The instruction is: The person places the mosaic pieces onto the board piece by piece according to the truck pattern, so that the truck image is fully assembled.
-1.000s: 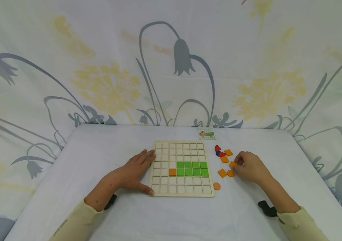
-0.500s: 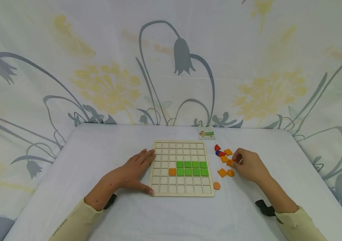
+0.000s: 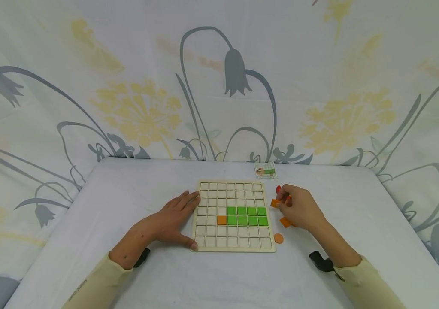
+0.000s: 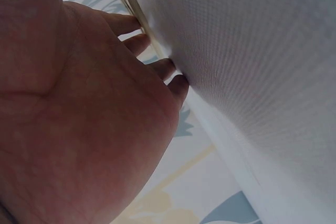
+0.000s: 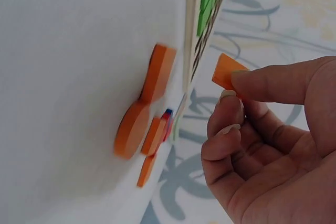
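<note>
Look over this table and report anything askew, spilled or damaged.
Nothing stands out: the green square tiles sit neatly in the pale wooden grid board, and the loose flat orange pieces beside it look simply unplaced.

Small dark lettering (image 3: 77, 291) on the left sleeve (image 3: 99, 281), too small to read, no legible text, numbers or brands.

White-covered table (image 3: 219, 279): grid board (image 3: 238, 250), picture card (image 3: 265, 171), loose orange pieces (image 3: 278, 238), red piece (image 3: 278, 189).

Card (image 3: 265, 171) behind grid board (image 3: 231, 194); loose pieces (image 3: 279, 238) right.
</note>
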The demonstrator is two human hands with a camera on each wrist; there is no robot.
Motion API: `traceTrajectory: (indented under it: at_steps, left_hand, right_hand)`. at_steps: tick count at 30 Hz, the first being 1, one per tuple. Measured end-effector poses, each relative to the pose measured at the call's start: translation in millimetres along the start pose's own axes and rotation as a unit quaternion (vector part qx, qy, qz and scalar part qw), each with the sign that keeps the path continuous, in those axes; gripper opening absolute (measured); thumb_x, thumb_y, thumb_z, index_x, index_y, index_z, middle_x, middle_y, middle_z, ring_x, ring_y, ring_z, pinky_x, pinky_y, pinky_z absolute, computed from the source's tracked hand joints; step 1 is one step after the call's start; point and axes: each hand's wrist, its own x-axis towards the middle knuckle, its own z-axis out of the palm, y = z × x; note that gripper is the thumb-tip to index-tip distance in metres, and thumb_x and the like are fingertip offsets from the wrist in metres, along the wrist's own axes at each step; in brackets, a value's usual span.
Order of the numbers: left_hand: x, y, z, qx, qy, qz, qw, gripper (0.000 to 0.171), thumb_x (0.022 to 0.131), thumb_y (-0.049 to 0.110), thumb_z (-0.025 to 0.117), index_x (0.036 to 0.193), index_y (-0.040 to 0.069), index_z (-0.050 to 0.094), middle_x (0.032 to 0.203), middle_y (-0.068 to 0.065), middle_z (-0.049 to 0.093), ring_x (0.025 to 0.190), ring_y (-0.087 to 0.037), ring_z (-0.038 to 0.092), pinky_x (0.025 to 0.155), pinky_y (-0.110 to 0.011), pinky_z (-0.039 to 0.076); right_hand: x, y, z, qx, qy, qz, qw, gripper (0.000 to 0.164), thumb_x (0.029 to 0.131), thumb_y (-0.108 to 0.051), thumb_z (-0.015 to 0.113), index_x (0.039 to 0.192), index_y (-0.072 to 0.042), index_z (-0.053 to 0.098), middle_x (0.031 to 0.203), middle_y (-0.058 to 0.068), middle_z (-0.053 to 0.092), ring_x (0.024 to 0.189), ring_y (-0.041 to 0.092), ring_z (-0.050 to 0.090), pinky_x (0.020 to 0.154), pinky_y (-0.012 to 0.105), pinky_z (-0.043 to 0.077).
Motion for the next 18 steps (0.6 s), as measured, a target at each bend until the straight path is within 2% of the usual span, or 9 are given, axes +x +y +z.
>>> traceTrajectory:
  at_steps: [6, 13, 18]
  left_hand:
    - [0.5, 0.7, -1.2, 0.0, -0.002, 0.001, 1.0, 0.134, 0.077, 0.072, 0.084, 0.17, 0.004, 0.016, 0.179, -0.011, 0.007, 0.164, -0.04, 0.002, 0.129, -0.062, 0.017]
    - [0.8, -0.2, -1.1, 0.006, -0.002, -0.001, 1.0, 0.134, 0.077, 0.072, 0.083, 0.171, 0.006, 0.015, 0.179, -0.01, 0.005, 0.164, -0.039, 0.002, 0.13, -0.061, 0.016]
    - [0.9, -1.0, 0.3, 0.003, 0.002, 0.006, 1.0, 0.133, 0.077, 0.072, 0.083, 0.17, 0.005, 0.017, 0.179, -0.011, 0.007, 0.164, -0.04, 0.004, 0.129, -0.061, 0.018]
  right_hand:
    - [9.2, -18.2, 14.0, 0.003, -0.001, -0.03, 1.0, 0.007, 0.092, -0.002, 0.072, 0.095, -0.006, 0.068, 0.084, 0.003, 0.065, 0.069, 0.017, 0.053, 0.058, 0.029, 0.045]
    - [23.8, -35.1, 34.1, 0.019, -0.012, -0.068, 0.997, 0.007, 0.093, -0.001, 0.072, 0.095, -0.007, 0.068, 0.088, 0.002, 0.066, 0.071, 0.016, 0.056, 0.066, 0.03, 0.05]
    - [31.6, -46.7, 47.6, 0.036, -0.019, -0.098, 0.994, 0.008, 0.094, -0.001, 0.073, 0.093, -0.007, 0.068, 0.088, 0.002, 0.067, 0.07, 0.015, 0.056, 0.067, 0.03, 0.052]
